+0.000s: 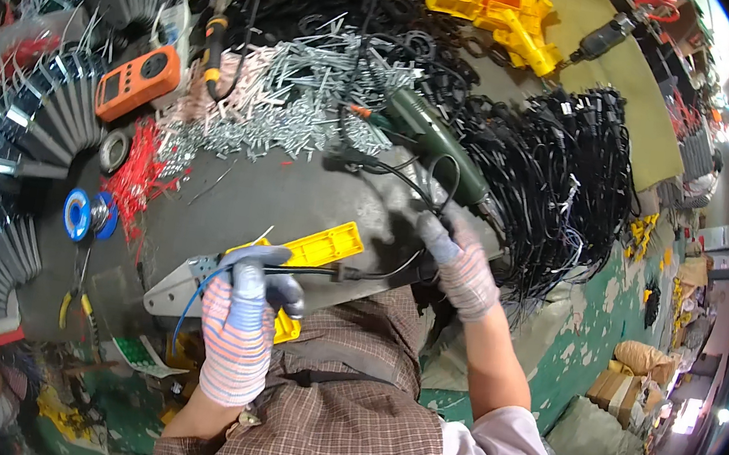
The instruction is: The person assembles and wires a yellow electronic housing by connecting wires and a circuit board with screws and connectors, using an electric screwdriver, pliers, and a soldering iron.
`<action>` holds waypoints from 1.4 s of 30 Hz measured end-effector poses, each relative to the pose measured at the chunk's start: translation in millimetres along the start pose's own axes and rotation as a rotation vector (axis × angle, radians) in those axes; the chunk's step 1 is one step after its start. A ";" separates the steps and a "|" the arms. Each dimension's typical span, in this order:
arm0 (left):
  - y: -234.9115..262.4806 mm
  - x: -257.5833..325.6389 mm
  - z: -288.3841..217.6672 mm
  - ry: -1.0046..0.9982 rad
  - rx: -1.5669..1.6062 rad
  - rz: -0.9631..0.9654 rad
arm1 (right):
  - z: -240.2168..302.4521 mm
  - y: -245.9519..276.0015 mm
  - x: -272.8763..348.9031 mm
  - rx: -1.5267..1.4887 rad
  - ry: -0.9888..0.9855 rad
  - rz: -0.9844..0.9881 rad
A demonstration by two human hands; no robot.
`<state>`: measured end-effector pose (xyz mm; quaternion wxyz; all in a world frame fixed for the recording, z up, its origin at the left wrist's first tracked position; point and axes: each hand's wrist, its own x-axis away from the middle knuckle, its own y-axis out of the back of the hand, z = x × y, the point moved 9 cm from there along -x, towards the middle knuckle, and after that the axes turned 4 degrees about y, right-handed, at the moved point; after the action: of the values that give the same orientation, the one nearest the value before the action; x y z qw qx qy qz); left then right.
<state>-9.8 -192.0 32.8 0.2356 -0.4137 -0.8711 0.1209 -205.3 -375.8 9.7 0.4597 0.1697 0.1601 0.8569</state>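
Note:
My left hand (240,330), in a striped glove with grey-blue fingertips, is closed around a yellow plastic bracket (326,245) above the table's near edge. A pointed grey metal plate (167,291) sticks out to the left of that hand. A blue wire (188,304) hangs beside the plate. From the bracket a black cable (377,273) runs right, toward my right hand (459,271). That hand is gloved too, its fingers closed at the cable; the exact grip is partly hidden. Just beyond it lies a dark green electric screwdriver (438,146), its tip pointing right.
Heaped screws (309,84) and bundled black cables (553,178) cover the table's far side. At left are an orange meter (138,82), a blue solder spool (77,214), red wire pieces (135,168), pliers (86,307) and stacked metal plates (60,113). Yellow brackets (500,17) lie at the back.

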 end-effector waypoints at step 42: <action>71.6 -139.0 -77.9 -0.376 -1.317 -0.341 | 80.7 -110.8 39.3 -0.239 0.117 0.252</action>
<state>153.5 -253.9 27.6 -0.2027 -0.3001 -0.8418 -0.4004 -109.1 -274.9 39.6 0.3556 0.0823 0.0610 0.9290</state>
